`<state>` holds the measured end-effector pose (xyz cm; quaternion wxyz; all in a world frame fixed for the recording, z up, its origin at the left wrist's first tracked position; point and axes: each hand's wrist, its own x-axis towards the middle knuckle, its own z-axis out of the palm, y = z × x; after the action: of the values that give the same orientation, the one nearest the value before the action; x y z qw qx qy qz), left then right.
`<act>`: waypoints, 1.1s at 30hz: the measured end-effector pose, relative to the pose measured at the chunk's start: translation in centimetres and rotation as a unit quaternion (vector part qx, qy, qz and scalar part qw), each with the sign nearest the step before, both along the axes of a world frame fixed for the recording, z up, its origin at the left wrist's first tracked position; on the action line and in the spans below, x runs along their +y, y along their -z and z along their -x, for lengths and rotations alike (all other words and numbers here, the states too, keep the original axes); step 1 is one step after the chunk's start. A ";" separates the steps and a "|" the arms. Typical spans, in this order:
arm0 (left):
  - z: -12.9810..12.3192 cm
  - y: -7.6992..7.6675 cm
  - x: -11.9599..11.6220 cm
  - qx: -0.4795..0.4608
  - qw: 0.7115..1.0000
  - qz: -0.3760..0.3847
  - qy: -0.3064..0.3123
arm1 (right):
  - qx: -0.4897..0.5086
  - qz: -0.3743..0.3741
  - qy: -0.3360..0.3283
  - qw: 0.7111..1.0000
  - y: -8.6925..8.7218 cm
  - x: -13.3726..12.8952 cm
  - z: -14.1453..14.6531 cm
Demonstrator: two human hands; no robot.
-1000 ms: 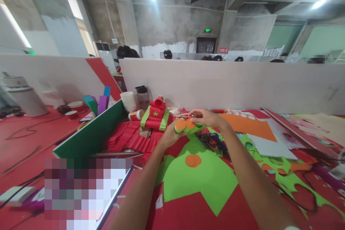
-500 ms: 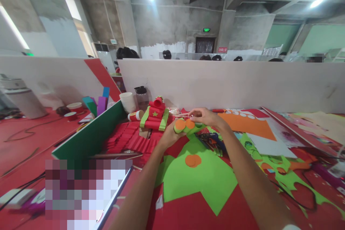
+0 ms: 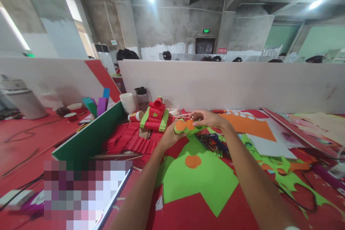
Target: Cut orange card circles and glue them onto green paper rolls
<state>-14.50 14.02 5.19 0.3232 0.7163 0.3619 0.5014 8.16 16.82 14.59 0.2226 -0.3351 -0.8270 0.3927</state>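
My left hand (image 3: 171,136) is wrapped round green paper rolls (image 3: 191,130) from the left. Their near ends carry orange discs (image 3: 180,125). My right hand (image 3: 206,118) reaches in from the right, its fingers bent at the top of the right-hand orange disc; whether they pinch anything is too small to tell. Below the hands lies a green paper sheet (image 3: 194,183) with pointed edges, on red paper. Overlapping orange circles (image 3: 193,161) rest on the green sheet.
Folded red paper strips (image 3: 129,138) and a red-and-green paper model (image 3: 155,115) stand left, near a white cup (image 3: 128,102) and a bottle (image 3: 141,99). Scissors (image 3: 214,142) lie right of the rolls. Orange paper (image 3: 249,126) and green scraps are farther right. A white partition (image 3: 229,86) runs behind.
The fingers of my right hand have shifted slightly down over the right-hand orange disc. My left hand has hardly moved and still holds the rolls.
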 end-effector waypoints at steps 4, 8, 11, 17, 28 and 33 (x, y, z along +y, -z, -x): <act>0.0 0.1 0.1 0.000 1.000 -0.007 0.004 | -0.008 -0.002 -0.014 1.000 0.0 -0.1 -0.3; 0.0 0.0 0.0 -0.001 1.000 -0.007 0.003 | -0.010 -0.005 -0.014 1.000 0.1 0.0 -0.3; 0.0 -0.1 -0.1 -0.002 1.000 -0.003 0.000 | -0.012 -0.013 -0.007 1.000 0.2 0.0 -0.2; 0.0 -0.2 -0.1 0.000 1.000 -0.007 -0.002 | -0.032 -0.004 -0.005 0.999 -0.3 -0.4 -0.4; 0.0 -0.1 -0.1 -0.006 1.000 0.010 -0.016 | -0.006 -0.061 0.044 0.997 -1.4 -0.8 -1.6; 0.0 0.1 0.2 -0.011 1.000 0.019 -0.014 | -0.002 -0.136 0.149 0.980 -2.2 -0.8 -1.7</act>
<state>-14.51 14.18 5.04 0.3338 0.6992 0.3777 0.5070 9.82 16.02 16.75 0.3205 -0.4216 -0.8139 0.2389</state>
